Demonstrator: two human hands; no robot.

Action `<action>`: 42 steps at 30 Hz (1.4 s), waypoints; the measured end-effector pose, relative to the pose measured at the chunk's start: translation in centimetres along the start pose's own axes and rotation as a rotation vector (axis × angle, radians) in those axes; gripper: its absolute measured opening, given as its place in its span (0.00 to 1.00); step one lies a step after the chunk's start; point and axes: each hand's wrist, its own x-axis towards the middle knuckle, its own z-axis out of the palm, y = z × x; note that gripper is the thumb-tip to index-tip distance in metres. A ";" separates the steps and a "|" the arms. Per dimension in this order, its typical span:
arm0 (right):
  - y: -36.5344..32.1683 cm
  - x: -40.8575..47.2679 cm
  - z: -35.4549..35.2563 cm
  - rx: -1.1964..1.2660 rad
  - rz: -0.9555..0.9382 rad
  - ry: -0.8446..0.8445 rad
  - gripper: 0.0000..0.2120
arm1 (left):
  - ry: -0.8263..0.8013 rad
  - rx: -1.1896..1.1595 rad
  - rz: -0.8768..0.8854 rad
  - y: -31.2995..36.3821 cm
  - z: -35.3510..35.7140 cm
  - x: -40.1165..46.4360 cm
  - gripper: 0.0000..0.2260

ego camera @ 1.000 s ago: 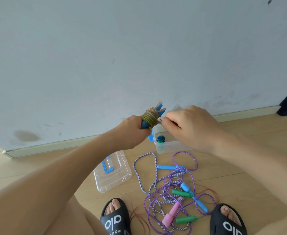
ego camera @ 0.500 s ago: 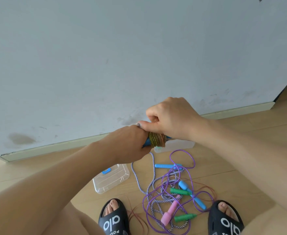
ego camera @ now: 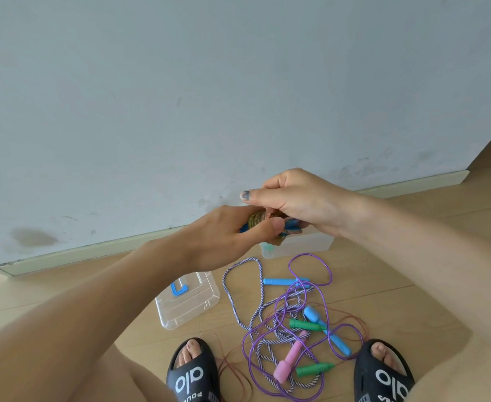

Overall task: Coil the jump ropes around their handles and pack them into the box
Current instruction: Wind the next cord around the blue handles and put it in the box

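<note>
The clear plastic box [ego camera: 305, 247] sits on the floor by the wall, now mostly hidden behind the raised hands. Its lid [ego camera: 187, 303] lies to the near left. A loose tangle of ropes [ego camera: 290, 329] with blue, green and pink handles lies between the sandals. The left hand [ego camera: 227, 242] grips the coiled jump rope [ego camera: 257, 220] by its blue handles, thumb pressed across them. The right hand [ego camera: 299, 200], which had covered the coil from above, has lifted slightly; its fingers curl onto the bundle's right end.

Both the left hand [ego camera: 232, 230] and right hand [ego camera: 299, 198] grip a coiled rope bundle [ego camera: 260, 219] above the clear box [ego camera: 302, 246]
</note>
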 end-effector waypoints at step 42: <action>0.1 -1.3 -1.7 0.770 0.334 -0.049 0.03 | 0.169 -0.030 0.110 0.6 -2.6 -0.6 0.11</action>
